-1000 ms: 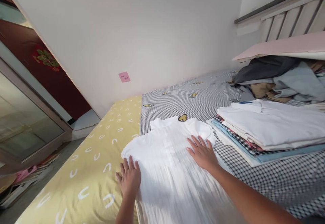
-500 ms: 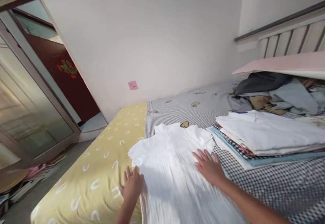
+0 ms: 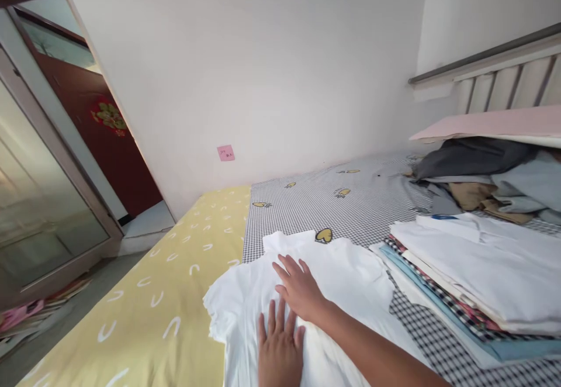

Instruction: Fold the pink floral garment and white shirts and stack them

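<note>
A white short-sleeved top (image 3: 350, 270) lies spread on the bed, its collar end pointing toward the wall and its ruffled sleeves out to both sides. My left hand (image 3: 280, 346) rests flat on its front, fingers spread. Just above and to the right, my right hand (image 3: 299, 286) also lies on the fabric with fingers apart, its forearm crossing the top from the lower right. Neither hand grips anything. The lower part of the top is partly covered by my arms and runs out of view.
Folded clothes (image 3: 482, 270) are stacked at the right, a white shirt uppermost. Behind them sits a heap of dark and grey clothes (image 3: 477, 162) under a pink board-like sheet (image 3: 495, 123). The bedding (image 3: 175, 293) is yellow on the left, checked on the right. A doorway (image 3: 109, 141) stands at the left.
My right hand has moved left from the top's right side to its middle. My left hand has moved right from its left edge onto the front. The view has shifted slightly.
</note>
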`<act>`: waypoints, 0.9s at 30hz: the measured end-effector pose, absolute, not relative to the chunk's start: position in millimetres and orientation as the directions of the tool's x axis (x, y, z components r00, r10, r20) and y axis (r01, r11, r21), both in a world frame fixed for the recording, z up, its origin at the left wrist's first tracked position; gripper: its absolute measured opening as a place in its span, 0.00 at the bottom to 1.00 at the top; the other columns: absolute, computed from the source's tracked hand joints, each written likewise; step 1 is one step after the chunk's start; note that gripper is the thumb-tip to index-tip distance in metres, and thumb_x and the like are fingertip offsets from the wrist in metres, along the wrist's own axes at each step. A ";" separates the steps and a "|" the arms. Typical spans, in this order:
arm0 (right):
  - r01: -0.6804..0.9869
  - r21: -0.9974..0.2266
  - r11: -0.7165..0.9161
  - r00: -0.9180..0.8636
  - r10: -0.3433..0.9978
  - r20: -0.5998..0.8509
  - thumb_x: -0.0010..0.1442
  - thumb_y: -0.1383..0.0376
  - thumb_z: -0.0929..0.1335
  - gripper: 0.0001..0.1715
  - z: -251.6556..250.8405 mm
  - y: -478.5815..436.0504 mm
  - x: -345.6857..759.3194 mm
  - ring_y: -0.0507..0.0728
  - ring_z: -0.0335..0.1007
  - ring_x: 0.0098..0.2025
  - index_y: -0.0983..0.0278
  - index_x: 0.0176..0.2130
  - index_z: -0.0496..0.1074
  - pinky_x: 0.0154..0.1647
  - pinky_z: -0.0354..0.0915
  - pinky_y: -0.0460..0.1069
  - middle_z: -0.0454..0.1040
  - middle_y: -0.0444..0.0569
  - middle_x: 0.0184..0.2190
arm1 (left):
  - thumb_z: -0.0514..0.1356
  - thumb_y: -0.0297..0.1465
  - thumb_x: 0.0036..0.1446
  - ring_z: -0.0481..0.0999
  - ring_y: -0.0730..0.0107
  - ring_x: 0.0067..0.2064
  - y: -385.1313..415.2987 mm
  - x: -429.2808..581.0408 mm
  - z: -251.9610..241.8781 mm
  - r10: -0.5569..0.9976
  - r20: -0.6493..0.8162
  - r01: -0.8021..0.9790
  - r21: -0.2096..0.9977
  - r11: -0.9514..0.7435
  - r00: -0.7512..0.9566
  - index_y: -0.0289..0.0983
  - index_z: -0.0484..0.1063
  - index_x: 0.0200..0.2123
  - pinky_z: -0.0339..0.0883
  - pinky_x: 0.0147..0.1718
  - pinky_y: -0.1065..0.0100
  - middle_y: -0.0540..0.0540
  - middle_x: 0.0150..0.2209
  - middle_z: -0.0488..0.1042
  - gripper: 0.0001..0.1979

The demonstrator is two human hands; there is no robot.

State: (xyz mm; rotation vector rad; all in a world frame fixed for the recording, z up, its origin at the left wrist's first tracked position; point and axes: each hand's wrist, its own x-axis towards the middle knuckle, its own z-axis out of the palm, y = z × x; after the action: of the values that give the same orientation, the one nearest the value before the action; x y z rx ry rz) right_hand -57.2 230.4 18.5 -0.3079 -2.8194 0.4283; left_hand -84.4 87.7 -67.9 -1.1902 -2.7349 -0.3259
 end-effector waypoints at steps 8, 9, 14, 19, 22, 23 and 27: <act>0.470 -0.334 0.817 -0.857 0.513 0.049 0.73 0.47 0.52 0.37 -27.5 293.6 -107.7 0.67 0.31 0.76 0.56 0.73 0.50 0.70 0.29 0.74 0.39 0.56 0.76 | 0.49 0.44 0.67 0.57 0.53 0.72 88.4 -83.5 -92.4 0.626 0.354 0.689 0.077 0.721 -0.695 0.61 0.55 0.67 0.54 0.70 0.41 0.59 0.71 0.55 0.26; 0.486 -0.330 0.809 -0.843 0.534 0.068 0.73 0.47 0.52 0.36 -31.5 295.6 -111.9 0.67 0.30 0.76 0.55 0.73 0.50 0.70 0.28 0.73 0.38 0.56 0.76 | 0.50 0.43 0.66 0.58 0.53 0.72 87.7 -82.8 -95.2 0.629 0.355 0.691 0.071 0.719 -0.691 0.61 0.55 0.67 0.55 0.69 0.41 0.58 0.71 0.56 0.26; 0.515 -0.315 0.797 -0.805 0.576 0.141 0.73 0.50 0.54 0.33 -42.6 294.2 -118.8 0.64 0.32 0.76 0.52 0.72 0.52 0.70 0.25 0.71 0.41 0.55 0.76 | 0.59 0.37 0.59 0.66 0.45 0.67 89.7 -97.0 -84.9 0.640 0.234 0.679 0.166 0.715 -0.732 0.57 0.65 0.64 0.61 0.64 0.39 0.50 0.67 0.67 0.29; 0.482 -0.355 0.801 -0.805 0.565 0.180 0.72 0.53 0.56 0.33 -40.4 294.6 -113.5 0.64 0.35 0.76 0.55 0.72 0.55 0.71 0.27 0.71 0.44 0.57 0.75 | 0.50 0.34 0.64 0.72 0.52 0.62 137.0 -158.1 -10.3 0.585 0.332 0.669 0.454 0.589 -0.740 0.41 0.69 0.63 0.66 0.60 0.48 0.36 0.61 0.74 0.25; 0.456 -0.396 0.797 -0.818 0.550 0.167 0.71 0.53 0.57 0.33 -38.8 296.2 -111.5 0.65 0.37 0.76 0.56 0.71 0.58 0.71 0.29 0.71 0.46 0.57 0.74 | 0.52 0.29 0.63 0.59 0.48 0.71 186.6 -196.8 29.6 0.531 0.335 0.626 0.359 0.692 -0.778 0.40 0.64 0.65 0.55 0.66 0.42 0.33 0.70 0.61 0.26; 0.446 -0.412 0.795 -0.821 0.546 0.164 0.71 0.53 0.57 0.33 -39.1 296.8 -111.3 0.65 0.37 0.76 0.56 0.71 0.58 0.71 0.30 0.72 0.47 0.57 0.74 | 0.54 0.28 0.62 0.54 0.48 0.73 203.6 -207.2 37.4 0.537 0.292 0.611 0.329 0.721 -0.791 0.41 0.61 0.66 0.52 0.67 0.40 0.33 0.72 0.56 0.28; 0.386 -0.508 0.770 -0.800 0.553 0.231 0.68 0.54 0.62 0.32 -42.2 300.8 -111.4 0.65 0.40 0.75 0.55 0.68 0.63 0.72 0.29 0.71 0.51 0.54 0.73 | 0.63 0.27 0.56 0.45 0.38 0.74 258.6 -237.0 45.8 0.558 0.149 0.576 0.281 0.768 -0.816 0.41 0.60 0.66 0.47 0.66 0.32 0.30 0.74 0.49 0.35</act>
State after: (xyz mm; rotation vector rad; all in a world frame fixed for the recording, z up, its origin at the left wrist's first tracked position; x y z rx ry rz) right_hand -111.4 300.8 -42.2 -0.7170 -2.5951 0.6296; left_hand -237.0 258.6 45.8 -0.9313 -2.8995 -0.4891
